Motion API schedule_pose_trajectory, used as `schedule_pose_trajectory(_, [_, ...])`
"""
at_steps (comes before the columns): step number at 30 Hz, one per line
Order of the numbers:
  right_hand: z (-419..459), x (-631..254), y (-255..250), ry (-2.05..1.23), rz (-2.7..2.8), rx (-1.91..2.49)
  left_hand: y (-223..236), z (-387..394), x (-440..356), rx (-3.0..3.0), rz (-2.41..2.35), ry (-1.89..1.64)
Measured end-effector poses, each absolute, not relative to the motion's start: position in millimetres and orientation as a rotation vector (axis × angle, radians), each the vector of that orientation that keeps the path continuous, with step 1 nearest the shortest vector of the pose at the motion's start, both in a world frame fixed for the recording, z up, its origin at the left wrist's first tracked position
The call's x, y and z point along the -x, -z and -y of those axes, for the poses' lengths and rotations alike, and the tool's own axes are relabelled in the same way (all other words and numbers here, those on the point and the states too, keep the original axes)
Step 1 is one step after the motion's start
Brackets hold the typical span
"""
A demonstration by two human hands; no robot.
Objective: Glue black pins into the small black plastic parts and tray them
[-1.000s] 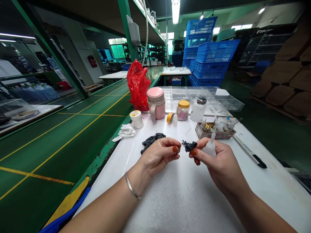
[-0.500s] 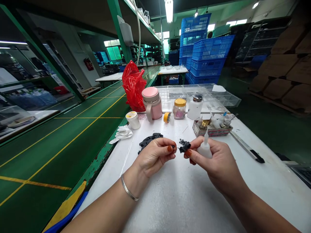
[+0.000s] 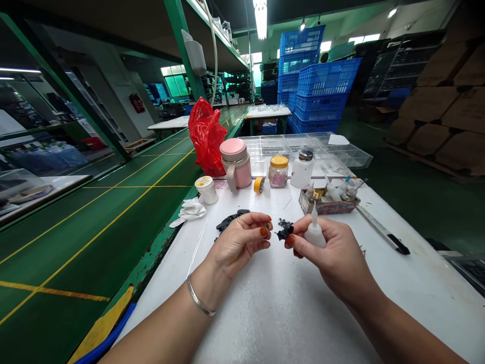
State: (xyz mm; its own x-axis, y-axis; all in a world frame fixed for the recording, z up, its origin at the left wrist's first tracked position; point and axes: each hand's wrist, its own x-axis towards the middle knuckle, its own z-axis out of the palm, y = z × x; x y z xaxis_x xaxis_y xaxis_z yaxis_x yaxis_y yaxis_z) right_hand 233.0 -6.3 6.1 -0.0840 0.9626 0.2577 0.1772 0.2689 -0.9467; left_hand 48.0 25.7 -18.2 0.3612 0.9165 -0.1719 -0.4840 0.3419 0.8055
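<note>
your right hand point(image 3: 333, 247) grips a white plastic squeeze bottle point(image 3: 314, 235) and a small black plastic part point(image 3: 285, 232). your left hand point(image 3: 238, 242) curls closed just beside them, any hold too small to tell, before a heap of black plastic parts point(image 3: 229, 221) on the white workbench point(image 3: 242, 323).

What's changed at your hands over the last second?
The right hand has turned the white squeeze bottle more upright, still holding it and the small black plastic part. The left hand sits slightly closer to that part. Nothing visibly taken or released. The pile of black parts stayed as it was.
</note>
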Motion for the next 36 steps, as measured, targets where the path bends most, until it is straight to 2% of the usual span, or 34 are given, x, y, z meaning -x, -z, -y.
schedule_pose_trajectory(36, [7.5,-232.9,-9.6,-0.926,1.514,1.15,16.8,-25.3,-49.2,-0.809,-0.705,-1.018])
